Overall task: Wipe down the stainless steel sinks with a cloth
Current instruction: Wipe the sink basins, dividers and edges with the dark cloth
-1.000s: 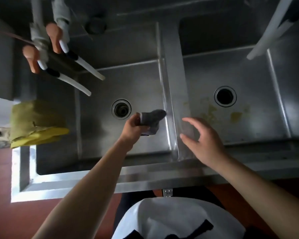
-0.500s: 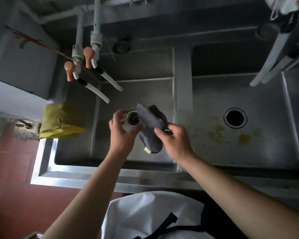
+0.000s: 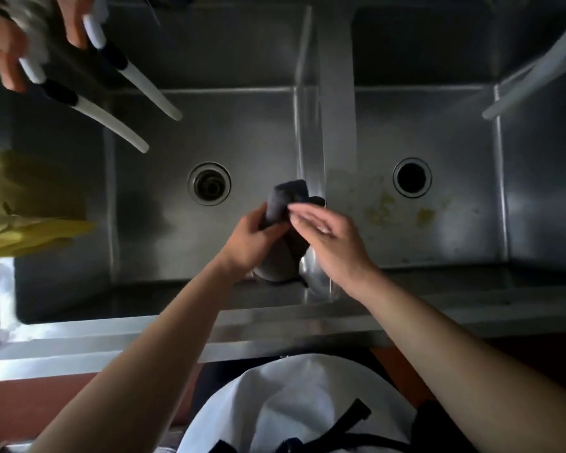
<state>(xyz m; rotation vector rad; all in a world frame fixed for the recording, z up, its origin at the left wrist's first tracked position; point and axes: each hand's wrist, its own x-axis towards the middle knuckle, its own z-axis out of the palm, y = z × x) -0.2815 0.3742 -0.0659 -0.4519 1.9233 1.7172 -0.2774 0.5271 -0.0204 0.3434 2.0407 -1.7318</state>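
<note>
Over sink divider (image 3: 335, 103), left hand (image 3: 255, 240) gripped cloth (image 3: 286, 197); right hand (image 3: 327, 237), fingers straight, had shifted flat onto it; wiping not started.

sinks (image 3: 242, 243): 2 | drains (image 3: 209, 184): 2 | cloth (image 3: 283, 204): 1 | hands (image 3: 252, 240): 2 | hoses (image 3: 111, 125): 3

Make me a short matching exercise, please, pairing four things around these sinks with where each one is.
Things:
1. grey cloth
2. yellowish stains
3. yellow rag
4. white hoses

Places:
A. floor of the right basin
B. over the left basin's far left corner
C. between the left hand and right hand
D. draped at the far left edge

Pairs: 1-C, 2-A, 3-D, 4-B
</note>
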